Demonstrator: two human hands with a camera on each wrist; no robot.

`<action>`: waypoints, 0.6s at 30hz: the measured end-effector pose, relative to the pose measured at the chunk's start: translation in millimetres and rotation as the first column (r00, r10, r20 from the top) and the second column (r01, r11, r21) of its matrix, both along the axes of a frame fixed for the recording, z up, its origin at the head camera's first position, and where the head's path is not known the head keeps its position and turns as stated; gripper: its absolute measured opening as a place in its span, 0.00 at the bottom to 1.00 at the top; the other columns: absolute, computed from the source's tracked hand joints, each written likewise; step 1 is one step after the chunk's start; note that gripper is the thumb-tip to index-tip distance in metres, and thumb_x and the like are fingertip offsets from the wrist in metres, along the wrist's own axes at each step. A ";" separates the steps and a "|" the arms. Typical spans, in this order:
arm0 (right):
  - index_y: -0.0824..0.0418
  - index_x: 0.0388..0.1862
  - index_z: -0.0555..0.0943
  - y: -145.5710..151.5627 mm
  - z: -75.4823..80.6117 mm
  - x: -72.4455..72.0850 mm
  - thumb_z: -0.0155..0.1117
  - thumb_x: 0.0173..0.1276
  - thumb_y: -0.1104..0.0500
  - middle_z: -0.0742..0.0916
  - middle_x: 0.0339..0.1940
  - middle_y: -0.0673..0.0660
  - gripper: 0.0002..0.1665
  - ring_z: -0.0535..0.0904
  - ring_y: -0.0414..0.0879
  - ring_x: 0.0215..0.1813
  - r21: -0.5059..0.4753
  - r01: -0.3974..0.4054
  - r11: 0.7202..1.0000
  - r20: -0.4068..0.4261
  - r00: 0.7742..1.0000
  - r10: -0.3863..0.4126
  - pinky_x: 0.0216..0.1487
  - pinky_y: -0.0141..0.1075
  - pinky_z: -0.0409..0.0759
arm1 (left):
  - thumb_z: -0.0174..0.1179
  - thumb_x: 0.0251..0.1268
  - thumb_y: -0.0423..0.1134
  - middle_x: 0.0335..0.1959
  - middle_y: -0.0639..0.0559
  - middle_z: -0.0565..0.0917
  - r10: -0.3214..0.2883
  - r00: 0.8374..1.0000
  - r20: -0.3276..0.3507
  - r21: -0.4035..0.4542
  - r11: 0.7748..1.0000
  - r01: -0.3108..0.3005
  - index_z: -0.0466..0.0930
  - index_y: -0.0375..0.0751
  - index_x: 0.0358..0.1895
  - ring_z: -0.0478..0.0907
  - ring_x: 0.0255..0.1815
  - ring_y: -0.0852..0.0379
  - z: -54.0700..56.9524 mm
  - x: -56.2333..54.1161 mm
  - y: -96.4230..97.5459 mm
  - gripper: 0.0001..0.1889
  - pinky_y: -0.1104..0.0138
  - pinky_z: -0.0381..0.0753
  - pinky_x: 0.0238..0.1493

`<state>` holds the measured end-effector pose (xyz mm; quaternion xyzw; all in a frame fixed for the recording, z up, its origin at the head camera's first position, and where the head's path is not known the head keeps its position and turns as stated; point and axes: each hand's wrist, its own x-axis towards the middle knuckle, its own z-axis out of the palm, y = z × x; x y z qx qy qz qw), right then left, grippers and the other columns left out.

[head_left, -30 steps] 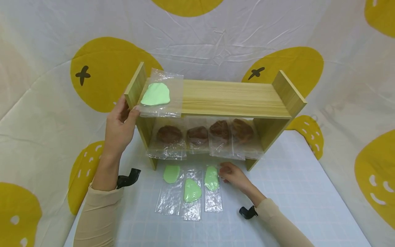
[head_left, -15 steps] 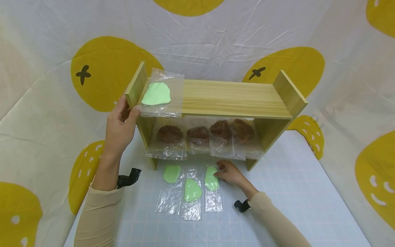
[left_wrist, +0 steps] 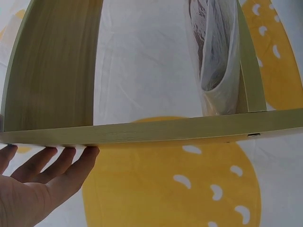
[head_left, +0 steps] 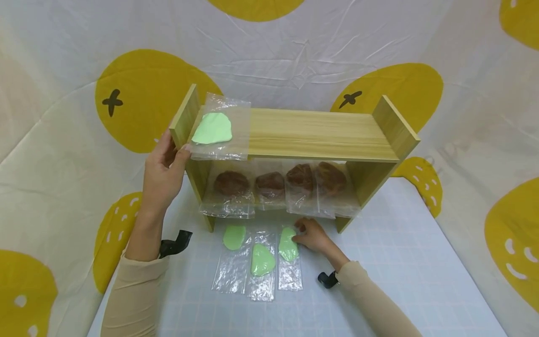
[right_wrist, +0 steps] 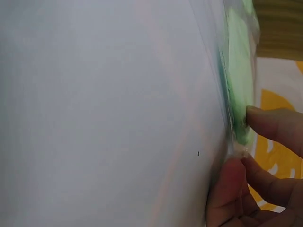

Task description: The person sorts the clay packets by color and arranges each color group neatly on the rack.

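My left hand (head_left: 163, 180) holds the left side panel of a two-tier wooden shelf (head_left: 316, 133), thumb at the front edge. In the left wrist view its fingers (left_wrist: 71, 172) lie against the panel's outer face. My right hand (head_left: 315, 235) pinches the right edge of a clear plastic bag (head_left: 289, 276) holding a flat light-green piece (right_wrist: 240, 71). The thumb (right_wrist: 274, 125) is on the green piece, and other fingers are at the bag's edge. Two similar bags (head_left: 229, 274) (head_left: 262, 288) lie left of it on the table. Another bagged green piece (head_left: 214, 128) rests on the top tier's left end.
Several clear bags with dark brown round pieces (head_left: 231, 183) stand along the lower tier, their ends hanging over its front edge. The table (head_left: 379, 290) has a pale checked cover. A cloth with yellow shapes (head_left: 278, 61) hangs behind and at the sides.
My right hand has moved left onto the rightmost green bag and now pinches its edge. That bag has shifted very slightly left. The left hand and shelf stay where they were.
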<state>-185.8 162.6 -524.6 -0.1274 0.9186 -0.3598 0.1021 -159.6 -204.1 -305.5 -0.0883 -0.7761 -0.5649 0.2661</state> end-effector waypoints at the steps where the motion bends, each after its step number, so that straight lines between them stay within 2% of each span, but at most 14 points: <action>1: 0.67 0.51 0.81 0.0 0.3 -0.4 0.77 0.56 0.61 0.82 0.40 0.58 0.24 0.78 0.55 0.46 0.003 -0.002 1.000 0.003 1.000 0.002 0.48 0.49 0.78 | 0.55 0.76 0.40 0.68 0.53 0.74 0.000 1.000 0.000 0.002 1.000 0.000 0.66 0.59 0.75 0.75 0.62 0.48 -0.1 -0.2 0.1 0.27 0.53 0.77 0.61; 12: 0.69 0.46 0.82 -4.8 0.1 -4.6 0.77 0.52 0.61 0.83 0.38 0.57 0.23 0.79 0.52 0.44 0.000 0.004 1.000 0.060 0.998 -0.004 0.50 0.48 0.78 | 0.55 0.77 0.40 0.69 0.53 0.74 -0.001 1.000 -0.004 0.002 1.000 0.001 0.66 0.59 0.75 0.75 0.63 0.47 1.1 0.7 0.8 0.27 0.53 0.76 0.61; 18: 0.68 0.45 0.81 -4.8 -3.0 -2.3 0.76 0.51 0.63 0.83 0.40 0.57 0.22 0.80 0.54 0.46 -0.032 0.024 0.999 0.042 0.999 -0.023 0.53 0.49 0.78 | 0.55 0.77 0.40 0.69 0.53 0.74 0.000 1.000 -0.002 -0.002 1.000 0.000 0.66 0.59 0.75 0.75 0.63 0.48 1.1 0.8 1.3 0.27 0.53 0.76 0.61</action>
